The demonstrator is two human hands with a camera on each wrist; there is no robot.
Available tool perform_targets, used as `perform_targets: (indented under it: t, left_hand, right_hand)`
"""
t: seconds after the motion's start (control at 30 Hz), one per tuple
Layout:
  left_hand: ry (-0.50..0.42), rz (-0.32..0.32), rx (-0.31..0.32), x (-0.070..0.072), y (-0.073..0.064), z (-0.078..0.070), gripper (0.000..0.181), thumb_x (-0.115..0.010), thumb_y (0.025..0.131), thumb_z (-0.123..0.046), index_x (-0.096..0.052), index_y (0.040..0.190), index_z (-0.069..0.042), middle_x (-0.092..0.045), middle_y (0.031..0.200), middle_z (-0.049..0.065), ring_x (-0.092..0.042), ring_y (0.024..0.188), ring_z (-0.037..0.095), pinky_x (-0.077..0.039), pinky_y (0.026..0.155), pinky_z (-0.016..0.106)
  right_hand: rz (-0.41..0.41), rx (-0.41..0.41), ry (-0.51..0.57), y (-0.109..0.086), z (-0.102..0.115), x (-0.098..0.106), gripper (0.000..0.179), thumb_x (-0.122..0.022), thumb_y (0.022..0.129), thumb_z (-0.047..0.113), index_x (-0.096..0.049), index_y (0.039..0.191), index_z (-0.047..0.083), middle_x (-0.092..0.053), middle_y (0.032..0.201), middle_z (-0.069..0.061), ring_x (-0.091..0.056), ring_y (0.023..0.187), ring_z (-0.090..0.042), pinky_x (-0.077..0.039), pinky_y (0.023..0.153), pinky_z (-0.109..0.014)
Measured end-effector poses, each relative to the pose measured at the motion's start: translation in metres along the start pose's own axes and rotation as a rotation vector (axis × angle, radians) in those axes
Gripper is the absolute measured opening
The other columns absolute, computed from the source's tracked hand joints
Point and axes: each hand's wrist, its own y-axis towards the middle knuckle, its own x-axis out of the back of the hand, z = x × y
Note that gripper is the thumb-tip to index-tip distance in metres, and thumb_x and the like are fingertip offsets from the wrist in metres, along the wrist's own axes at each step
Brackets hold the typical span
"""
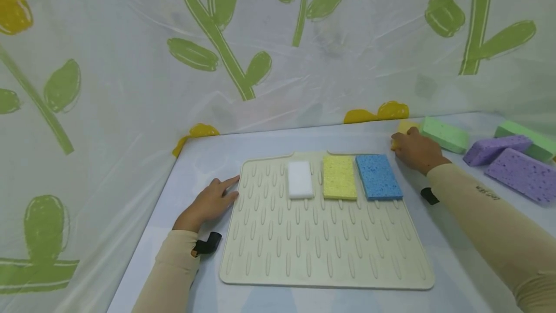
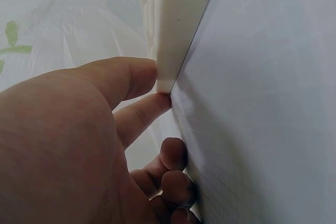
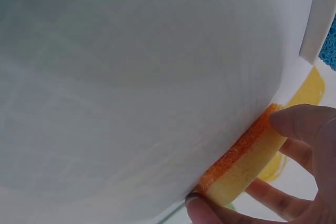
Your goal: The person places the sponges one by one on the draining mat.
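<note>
At the far right of the table, my right hand (image 1: 417,151) grips a pale yellow sponge with an orange layer (image 3: 242,163), thumb at one end and fingers at the other. The orange side faces the tabletop, and my hand hides much of the sponge in the head view. My left hand (image 1: 210,202) touches the left edge of a cream ribbed mat (image 1: 319,267) with outstretched index finger and thumb. Along the mat's far side lie a white sponge (image 1: 299,180), a yellow sponge (image 1: 339,177) and a blue sponge (image 1: 379,177) in a row.
Right of my right hand lie a green sponge (image 1: 445,134), another green sponge (image 1: 527,139) and two purple sponges (image 1: 521,173), one overlapping the other. A white sheet with printed green leaves (image 1: 130,86) hangs behind the table.
</note>
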Motion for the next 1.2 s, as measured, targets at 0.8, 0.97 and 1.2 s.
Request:
perform_targets:
  t: [0.8,0.97,1.2]
  left_hand:
    - [0.021,-0.005,-0.013,0.0,0.0,-0.003,0.056,-0.053,0.102,-0.035,-0.038,0.156,-0.025,-0.045,0.098,0.01,-0.047,0.081,0.022,-0.038,0.069,0.035]
    - [0.028,-0.002,-0.012,-0.001,0.0,-0.002,0.056,-0.053,0.102,-0.035,-0.038,0.155,-0.025,-0.046,0.099,0.01,-0.047,0.082,0.022,-0.038,0.069,0.035]
    - [0.033,-0.006,-0.017,-0.001,0.001,0.0,0.057,-0.053,0.102,-0.035,-0.038,0.156,-0.024,-0.045,0.099,0.01,-0.047,0.082,0.022,-0.037,0.069,0.035]
  right_hand:
    - [-0.029,0.044,0.01,-0.018,0.006,0.0,0.048,-0.06,0.098,0.022,-0.053,0.138,-0.005,-0.048,0.128,-0.04,-0.063,0.083,-0.04,-0.052,0.059,-0.046]
    - [-0.03,0.065,0.022,-0.022,0.015,-0.002,0.048,-0.061,0.098,0.022,-0.054,0.138,-0.003,-0.049,0.128,-0.037,-0.061,0.077,-0.033,-0.051,0.058,-0.042]
    - [-0.062,0.065,0.04,-0.024,0.024,-0.003,0.048,-0.063,0.097,0.019,-0.054,0.14,-0.001,-0.05,0.129,-0.034,-0.062,0.077,-0.033,-0.054,0.063,-0.046]
